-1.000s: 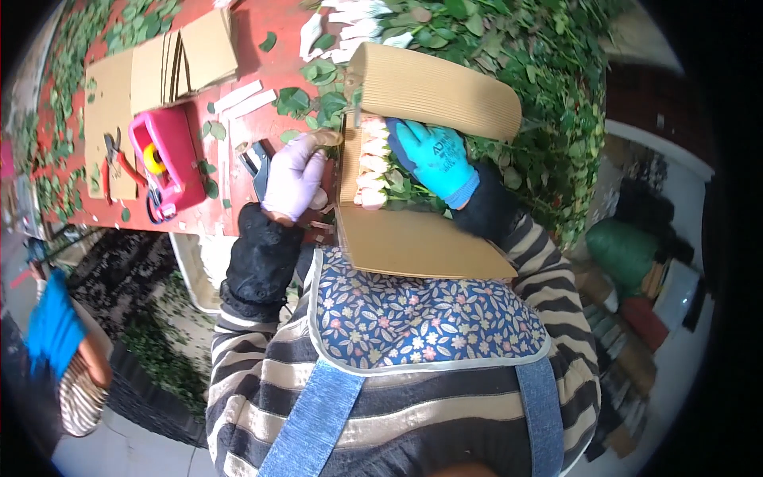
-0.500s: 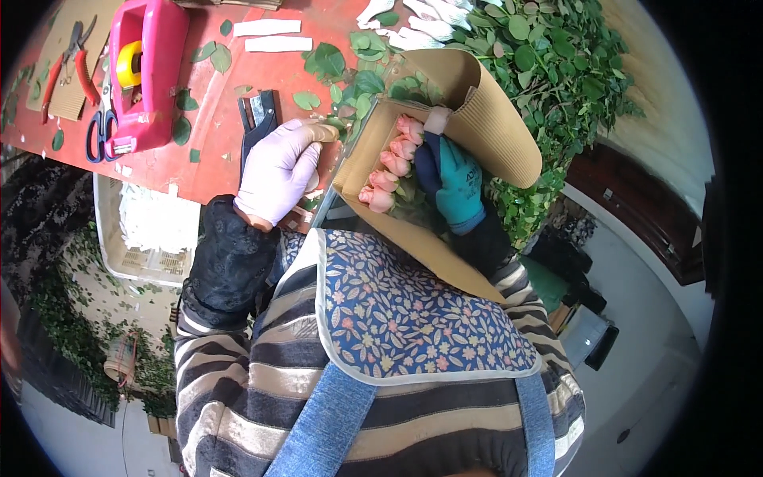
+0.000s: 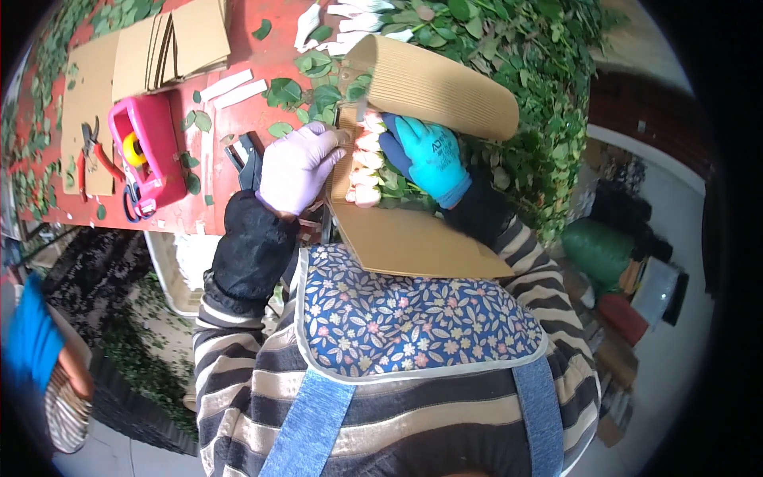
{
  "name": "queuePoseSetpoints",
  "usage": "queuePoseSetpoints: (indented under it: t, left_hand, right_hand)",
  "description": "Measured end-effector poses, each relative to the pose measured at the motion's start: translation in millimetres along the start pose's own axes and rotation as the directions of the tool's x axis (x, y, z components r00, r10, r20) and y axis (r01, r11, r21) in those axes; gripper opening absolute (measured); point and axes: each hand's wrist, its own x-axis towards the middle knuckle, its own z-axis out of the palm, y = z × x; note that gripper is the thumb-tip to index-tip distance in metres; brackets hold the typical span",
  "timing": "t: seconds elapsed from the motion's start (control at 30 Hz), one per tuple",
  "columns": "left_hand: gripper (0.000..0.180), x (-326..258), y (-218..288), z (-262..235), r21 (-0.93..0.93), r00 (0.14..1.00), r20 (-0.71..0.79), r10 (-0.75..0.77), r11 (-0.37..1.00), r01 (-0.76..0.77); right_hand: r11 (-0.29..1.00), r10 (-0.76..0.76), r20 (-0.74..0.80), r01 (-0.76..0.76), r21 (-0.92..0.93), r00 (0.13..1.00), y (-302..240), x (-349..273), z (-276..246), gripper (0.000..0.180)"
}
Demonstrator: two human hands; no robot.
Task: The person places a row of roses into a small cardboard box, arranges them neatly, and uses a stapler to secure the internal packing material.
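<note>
Your left hand (image 3: 296, 167), lilac glove, grips the left edge of the corrugated cardboard sheet (image 3: 413, 238), fingers curled over it right by the bud ends. Your right hand (image 3: 429, 151), teal glove, lies flat on the bunch of pale pink roses (image 3: 364, 168), pressing stems into the sheet; palm down, fingers spread, not closed around anything that I can see. Roses sit inside the fold, at 12 o'clock from your apron, heads pointing to 9 o'clock, upper flap curling over them at 1 o'clock.

Step in hand, as I read it: wrapping the bunch in cardboard, buds being lined up at the edge. Next move calls for keeping the heads level, then closing the flap without crushing buds.

Black stapler-like tool (image 3: 246, 155) lies on the red desk (image 3: 230, 207) just at 9 o'clock of your left hand. Pink tray (image 3: 151, 151) with tape and scissors farther at 9. Loose leaves (image 3: 524, 87) piled at 2 o'clock.
</note>
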Motion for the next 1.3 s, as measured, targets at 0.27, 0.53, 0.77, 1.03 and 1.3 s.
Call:
queuePoseSetpoints:
  t: [0.27, 0.53, 0.77, 1.03, 1.3]
  left_hand:
    - [0.024, 23, -21, 29, 0.173, 0.99, 0.132, 0.042, 0.983, -0.065]
    - [0.017, 30, -28, 41, 0.247, 0.983, 0.099, 0.155, 0.953, -0.175]
    - [0.022, 33, -22, 38, 0.37, 0.96, 0.174, 0.219, 0.889, -0.27]
    - [0.012, 38, -24, 34, 0.264, 0.945, 0.235, 0.228, 0.921, -0.288]
    - [0.017, 34, -18, 29, 0.324, 0.947, 0.257, 0.194, 0.906, -0.274]
  right_hand:
    - [0.997, 0.036, -0.039, -0.038, -0.062, 0.999, -6, -3, 15, 0.026]
    - [0.992, 0.085, -0.063, -0.091, -0.088, 0.994, -3, -11, 26, 0.033]
    - [0.998, 0.034, -0.014, -0.034, -0.061, 0.999, 1, -9, 23, 0.033]
    - [0.989, 0.005, 0.405, 0.055, -0.136, 0.914, -22, -10, -21, 0.019]
    - [0.961, -0.101, 0.423, 0.198, -0.191, 0.901, -12, -11, -2, 0.009]
